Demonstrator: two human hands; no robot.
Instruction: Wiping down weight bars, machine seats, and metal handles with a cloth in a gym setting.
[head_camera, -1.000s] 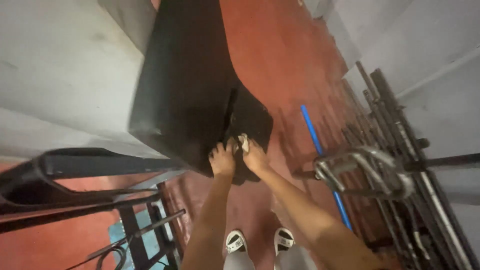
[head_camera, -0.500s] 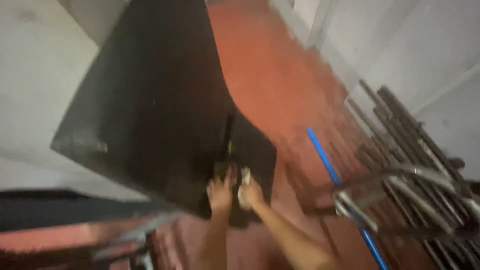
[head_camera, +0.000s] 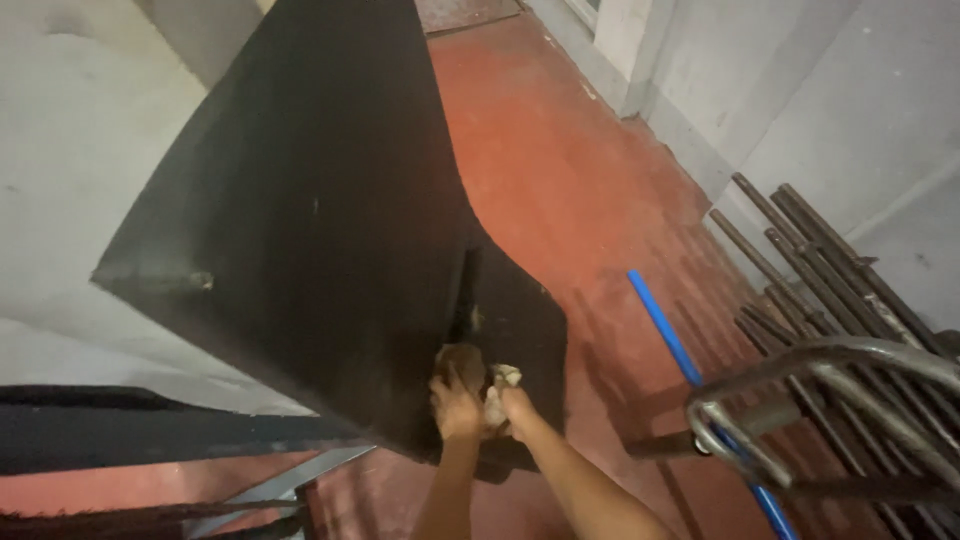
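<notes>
While both hands press against the lower edge of the black panel (head_camera: 320, 230), the left hand (head_camera: 456, 405) lies curled against its face and the right hand (head_camera: 512, 408) pinches a pale rag (head_camera: 498, 392) against it. The panel stands tilted on the red floor (head_camera: 580, 190), leaning toward the grey wall (head_camera: 70, 150). The panel could slide or tip if the hands push unevenly, since it seems to rest on one narrow edge. The rag could also slip from such a small pinch. The metal bars (head_camera: 800, 250) and blue pipe (head_camera: 665, 330) lie near on the right, easy to trip on. The fingertips blur into the dark surface; the panel's foot and whatever the hands work on cannot be made out.
</notes>
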